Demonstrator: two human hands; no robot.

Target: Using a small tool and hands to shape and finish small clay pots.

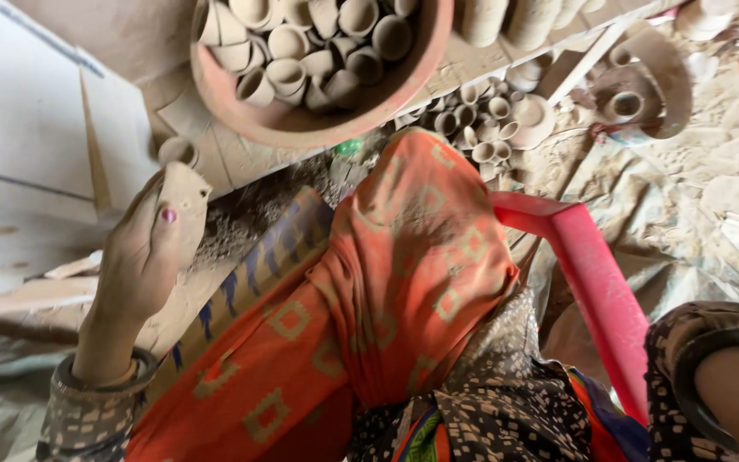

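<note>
My left hand (138, 261), dusted with clay, grips a flat grey lump of clay (183, 192), with the thumb pressed on its face. It is held up over a wooden board (215, 162) at the left. Just above it sits one small clay cup (177, 151). A large terracotta bowl (301, 128) heaped with small unfired clay cups stands on the board beyond. Only my right forearm (729, 385) shows, in a patterned sleeve with a dark bangle, at the bottom right corner; that hand is out of the frame.
My knee under orange patterned cloth (404, 257) fills the middle. A red plastic chair arm (592, 274) runs down the right. More small clay cups (481, 120) lie on the dusty ground, near a clay dish (643, 85). Tall clay pots (506, 17) stand at the top.
</note>
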